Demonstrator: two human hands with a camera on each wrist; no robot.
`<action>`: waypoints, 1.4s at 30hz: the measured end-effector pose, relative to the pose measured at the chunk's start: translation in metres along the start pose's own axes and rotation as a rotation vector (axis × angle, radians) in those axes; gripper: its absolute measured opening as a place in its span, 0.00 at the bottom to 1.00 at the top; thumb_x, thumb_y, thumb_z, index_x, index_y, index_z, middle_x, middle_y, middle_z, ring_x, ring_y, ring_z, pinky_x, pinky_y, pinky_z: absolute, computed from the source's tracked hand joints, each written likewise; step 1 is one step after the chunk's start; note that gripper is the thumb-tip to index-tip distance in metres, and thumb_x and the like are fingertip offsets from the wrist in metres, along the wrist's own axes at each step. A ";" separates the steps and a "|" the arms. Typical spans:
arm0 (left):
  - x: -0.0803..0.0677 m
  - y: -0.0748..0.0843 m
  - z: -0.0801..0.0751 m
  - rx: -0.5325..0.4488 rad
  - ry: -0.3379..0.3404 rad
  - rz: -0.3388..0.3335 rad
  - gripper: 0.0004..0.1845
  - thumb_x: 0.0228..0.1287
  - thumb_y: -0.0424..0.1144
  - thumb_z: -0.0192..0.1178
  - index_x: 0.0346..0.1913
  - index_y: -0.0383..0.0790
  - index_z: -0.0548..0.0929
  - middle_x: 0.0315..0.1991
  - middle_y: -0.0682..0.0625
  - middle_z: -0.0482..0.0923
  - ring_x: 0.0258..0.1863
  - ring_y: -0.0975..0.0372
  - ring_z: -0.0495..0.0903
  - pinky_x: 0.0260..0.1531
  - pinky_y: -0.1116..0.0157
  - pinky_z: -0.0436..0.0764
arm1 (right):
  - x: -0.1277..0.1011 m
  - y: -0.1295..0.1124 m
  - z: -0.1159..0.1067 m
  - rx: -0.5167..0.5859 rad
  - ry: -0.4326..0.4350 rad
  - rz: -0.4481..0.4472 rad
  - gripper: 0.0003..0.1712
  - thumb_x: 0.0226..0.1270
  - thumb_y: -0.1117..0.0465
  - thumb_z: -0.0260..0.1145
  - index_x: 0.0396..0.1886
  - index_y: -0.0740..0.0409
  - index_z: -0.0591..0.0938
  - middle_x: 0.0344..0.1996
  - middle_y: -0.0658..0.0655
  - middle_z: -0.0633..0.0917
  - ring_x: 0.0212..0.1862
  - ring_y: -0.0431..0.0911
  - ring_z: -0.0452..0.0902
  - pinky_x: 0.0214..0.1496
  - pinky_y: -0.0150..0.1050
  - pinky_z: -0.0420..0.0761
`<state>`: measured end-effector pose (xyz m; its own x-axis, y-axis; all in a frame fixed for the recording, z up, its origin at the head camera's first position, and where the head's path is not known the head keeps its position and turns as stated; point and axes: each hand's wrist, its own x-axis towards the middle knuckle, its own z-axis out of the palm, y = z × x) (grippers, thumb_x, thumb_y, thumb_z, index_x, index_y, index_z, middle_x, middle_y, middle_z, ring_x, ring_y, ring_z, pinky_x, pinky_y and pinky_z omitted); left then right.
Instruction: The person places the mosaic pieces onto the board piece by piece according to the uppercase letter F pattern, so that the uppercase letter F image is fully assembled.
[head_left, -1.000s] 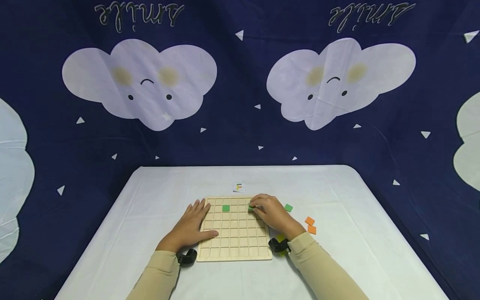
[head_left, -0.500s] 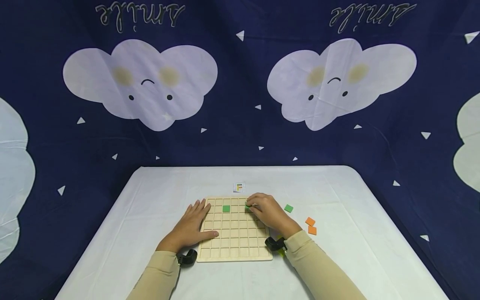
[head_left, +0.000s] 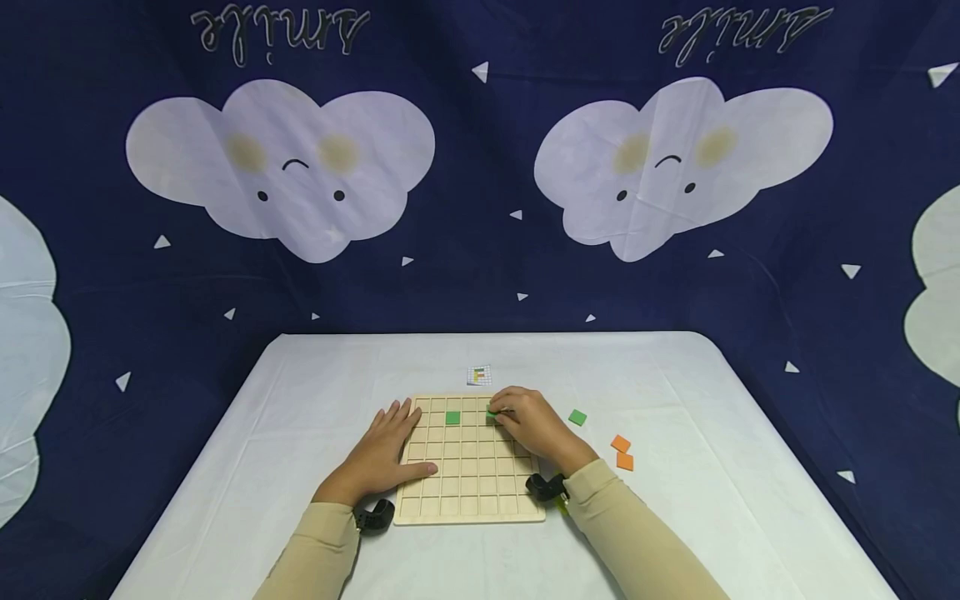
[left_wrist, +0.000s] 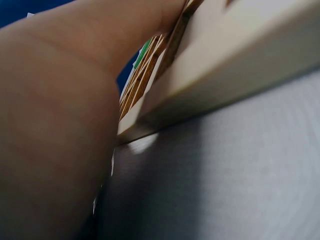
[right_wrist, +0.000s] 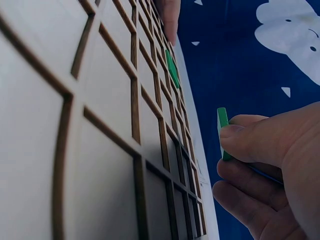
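A wooden grid board (head_left: 468, 492) lies on the white table. One green tile (head_left: 452, 417) sits in a cell near its far edge and shows in the right wrist view as green tile (right_wrist: 172, 69). My right hand (head_left: 525, 419) pinches a second green tile (head_left: 492, 412) between thumb and fingers just above the far cells; the wrist view shows that tile (right_wrist: 223, 131) held clear of the board (right_wrist: 75, 125). My left hand (head_left: 382, 450) rests flat on the board's left edge, thumb across a row. In the left wrist view the board's edge (left_wrist: 235, 65) fills the frame beside my palm.
A loose green tile (head_left: 577, 417) and two orange tiles (head_left: 621, 451) lie on the table to the right of the board. A small printed pattern card (head_left: 478, 375) lies beyond the board's far edge. A dark cloud-print curtain (head_left: 480, 167) hangs behind the table.
My right hand has moved a little to the left along the board's far rows with the green tile. The left hand has stayed put.
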<state>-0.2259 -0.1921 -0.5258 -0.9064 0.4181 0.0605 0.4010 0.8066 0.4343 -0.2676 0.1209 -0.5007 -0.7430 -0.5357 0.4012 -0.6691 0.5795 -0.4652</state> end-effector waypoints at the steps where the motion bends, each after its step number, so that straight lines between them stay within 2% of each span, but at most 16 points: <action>1: 0.000 0.000 0.000 0.000 0.001 0.000 0.61 0.59 0.74 0.65 0.82 0.32 0.61 0.83 0.36 0.49 0.82 0.44 0.44 0.79 0.47 0.42 | 0.001 0.000 0.000 0.001 -0.003 0.003 0.07 0.67 0.71 0.75 0.44 0.61 0.91 0.49 0.55 0.88 0.54 0.49 0.85 0.59 0.42 0.84; 13: 0.001 0.002 -0.001 0.003 -0.014 -0.016 0.61 0.59 0.74 0.65 0.82 0.32 0.61 0.83 0.36 0.49 0.82 0.45 0.43 0.79 0.47 0.41 | 0.005 -0.004 0.005 0.020 -0.045 0.047 0.07 0.70 0.70 0.74 0.46 0.60 0.91 0.50 0.53 0.87 0.56 0.49 0.84 0.60 0.40 0.83; 20: 0.000 0.003 -0.002 0.008 -0.023 -0.019 0.61 0.60 0.74 0.65 0.82 0.32 0.60 0.83 0.36 0.48 0.82 0.44 0.43 0.79 0.47 0.41 | 0.008 -0.005 0.009 0.015 -0.042 0.001 0.08 0.69 0.71 0.74 0.46 0.61 0.91 0.50 0.54 0.88 0.55 0.50 0.84 0.61 0.44 0.83; 42: 0.000 0.000 -0.002 0.013 -0.030 -0.016 0.61 0.61 0.74 0.64 0.82 0.32 0.59 0.83 0.36 0.48 0.82 0.44 0.43 0.79 0.47 0.41 | 0.020 -0.014 0.020 -0.014 -0.091 -0.068 0.09 0.70 0.72 0.73 0.47 0.61 0.91 0.50 0.56 0.88 0.55 0.49 0.84 0.59 0.40 0.83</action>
<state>-0.2265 -0.1930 -0.5245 -0.9084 0.4172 0.0263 0.3883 0.8188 0.4229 -0.2726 0.0901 -0.5025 -0.6917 -0.6274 0.3577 -0.7185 0.5480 -0.4282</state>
